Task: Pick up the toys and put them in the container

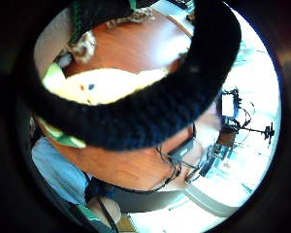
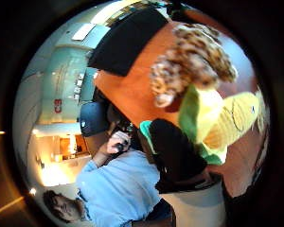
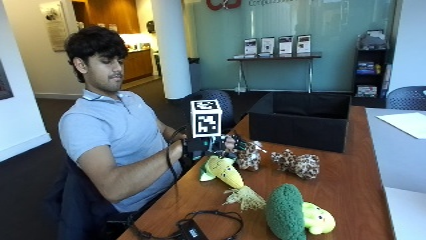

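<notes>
Outside view: person seated at a wooden table (image 3: 346, 165), gloved right hand (image 3: 210, 145) lowered over the corn toy (image 3: 223, 171), which lies on the table near the person's edge, husk end toward the hand. Thumb-side palm view shows the corn (image 2: 227, 120) close to the palm with a black-gloved finger (image 2: 173, 151) lying across its green husk; little-finger-side view shows another gloved finger (image 1: 150, 109) arched over the yellow body (image 1: 106, 85). Fingers read as curling round the corn, though whether they have actually closed on it or only bracket it I cannot settle from these views. Spotted plush toy (image 3: 249, 156) sits just beside the hand, touching or nearly touching the corn's husk; a second spotted toy (image 3: 297, 163) lies further along, and a green plush with a yellow-green face (image 3: 293, 212) is near the table's front. Black container (image 3: 301, 120) stands open at the far end, well apart from the hand. Risks as judged: grip sits on the soft husk end, so the long body may droop and slip on lifting; the neighbouring spotted toy could snag and be dragged or knocked off the near edge; the container wall is tall, so a low carry could strike its rim.
</notes>
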### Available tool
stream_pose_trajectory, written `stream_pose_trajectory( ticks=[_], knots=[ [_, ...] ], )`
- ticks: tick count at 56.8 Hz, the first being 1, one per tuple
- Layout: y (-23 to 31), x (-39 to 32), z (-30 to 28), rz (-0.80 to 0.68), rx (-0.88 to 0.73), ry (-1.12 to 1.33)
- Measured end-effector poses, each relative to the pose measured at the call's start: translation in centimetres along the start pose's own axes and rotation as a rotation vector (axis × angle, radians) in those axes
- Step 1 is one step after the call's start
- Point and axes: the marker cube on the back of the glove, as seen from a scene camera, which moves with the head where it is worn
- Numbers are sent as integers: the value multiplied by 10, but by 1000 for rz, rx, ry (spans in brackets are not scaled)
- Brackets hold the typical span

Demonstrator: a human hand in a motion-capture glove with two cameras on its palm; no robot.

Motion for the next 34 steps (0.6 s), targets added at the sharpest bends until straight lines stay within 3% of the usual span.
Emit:
stream_pose_trajectory(
  ticks=[9, 20, 27, 34],
  knots=[
    [8, 16, 18, 103, -35, 11],
    [-6, 18, 44, 127, -139, 30],
    [-15, 14, 62, 76, -169, -16],
    [-21, 17, 75, 47, -91, -88]
  ],
)
